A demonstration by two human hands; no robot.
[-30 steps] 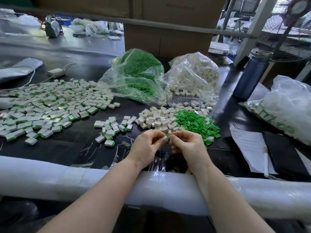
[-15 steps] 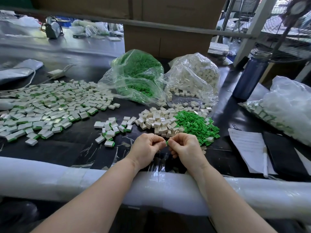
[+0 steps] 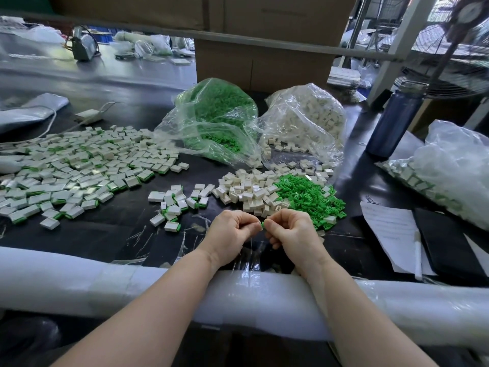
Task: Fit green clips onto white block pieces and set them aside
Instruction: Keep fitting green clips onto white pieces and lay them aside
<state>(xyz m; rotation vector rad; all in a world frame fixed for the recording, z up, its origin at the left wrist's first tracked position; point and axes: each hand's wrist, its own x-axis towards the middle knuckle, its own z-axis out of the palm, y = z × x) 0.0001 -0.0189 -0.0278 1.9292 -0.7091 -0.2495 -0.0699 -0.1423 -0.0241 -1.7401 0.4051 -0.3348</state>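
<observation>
Far left of the black bench (image 3: 100, 234): wide flat spread of finished pieces (image 3: 79, 170), small white rectangular blocks each with a green edge. White cable and a small white adapter (image 3: 88, 116) lie behind that spread. A smaller loose cluster of finished pieces (image 3: 174, 205) sits nearer centre.

Centre back: clear crinkled plastic bag of green clips (image 3: 214, 120), mouth open toward the bench front. Just right of it, second clear bag of white blocks (image 3: 307, 120), a few blocks spilled out at its mouth. In front of the bags: heap of bare white blocks (image 3: 248, 192), boxy with an open slot on one face, touching a heap of loose green clips (image 3: 309, 197) on its right.

Left hand (image 3: 230, 234) and right hand (image 3: 293, 234) are held together just in front of the heaps, fingers curled, fingertips meeting. One green clip (image 3: 262, 225) is pinched between them. Left hand probably holds a white block behind its fingertips, but that part is hidden, so can't confirm. Both forearms rest on a white padded roll wrapped in glossy film (image 3: 105, 282) along the bench's near edge.

Right side: dark blue cylindrical bottle (image 3: 394, 123) standing upright, a printed paper sheet (image 3: 389, 229) partly over a black flat pad (image 3: 447, 245), and a large clear bag (image 3: 449, 168) holding more white-and-green pieces.
</observation>
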